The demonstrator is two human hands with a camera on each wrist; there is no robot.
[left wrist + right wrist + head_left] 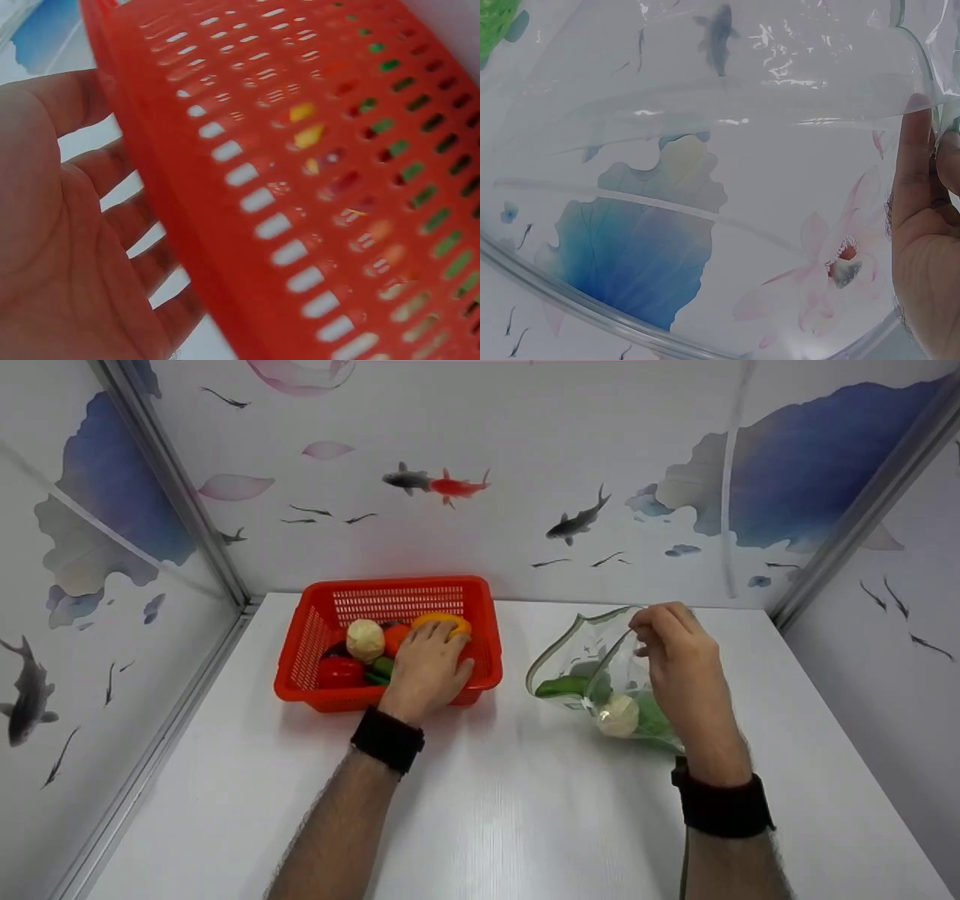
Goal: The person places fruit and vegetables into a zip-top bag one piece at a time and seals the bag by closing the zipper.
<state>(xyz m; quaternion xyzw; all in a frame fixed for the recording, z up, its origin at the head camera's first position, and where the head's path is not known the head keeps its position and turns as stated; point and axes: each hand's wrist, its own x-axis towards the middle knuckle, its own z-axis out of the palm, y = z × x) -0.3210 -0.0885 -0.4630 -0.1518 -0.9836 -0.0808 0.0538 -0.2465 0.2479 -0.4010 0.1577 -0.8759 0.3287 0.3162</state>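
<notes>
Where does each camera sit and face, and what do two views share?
Head: worn on the head, facing forward and down at the red basket and clear bag; left hand, right hand, forearms show.
Left wrist: on that wrist, facing the basket's slotted side; the left hand shows.
Right wrist: on that wrist, facing the bag and painted wall; part of right hand shows.
Head and left wrist share the basket.

A white table (487,780) is closed in by a far wall (525,427), a left wall (45,607) and a right wall (900,675), with grey metal strips (181,487) set in the far corners. On the far wall, a red fish (456,487) is shown near the middle, with pink petals (328,450) to its left and a big blue leaf (795,472) to its right. Light is bounced softly off the near part of the table.
</notes>
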